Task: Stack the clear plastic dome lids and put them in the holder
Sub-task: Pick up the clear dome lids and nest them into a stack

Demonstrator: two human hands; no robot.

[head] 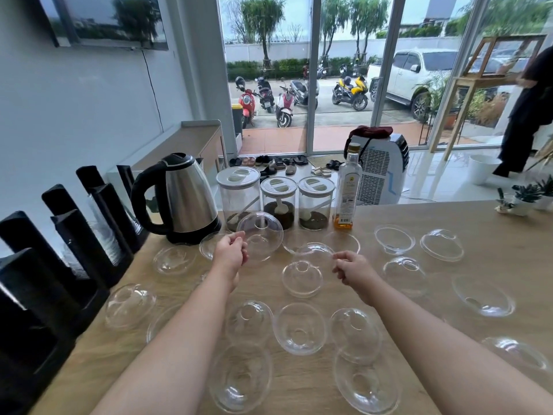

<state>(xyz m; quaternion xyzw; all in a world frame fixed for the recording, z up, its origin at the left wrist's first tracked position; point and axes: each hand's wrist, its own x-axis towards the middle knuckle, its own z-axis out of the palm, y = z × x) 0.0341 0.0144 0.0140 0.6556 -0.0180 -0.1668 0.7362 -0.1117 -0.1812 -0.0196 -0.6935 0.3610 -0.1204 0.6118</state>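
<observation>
Pinching one clear dome lid (259,235) by its rim, the left hand (229,252) lifts it above the desk (493,235); the right hand (351,269) grips another lid (314,250) lying among many scattered lids.

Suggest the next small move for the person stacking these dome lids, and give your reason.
Probably bring the right hand and its lid over to nest with the lid raised in the left hand. Each hand pinches one lid by the rim, and nothing is stacked yet; many loose lids remain on the table.
</observation>
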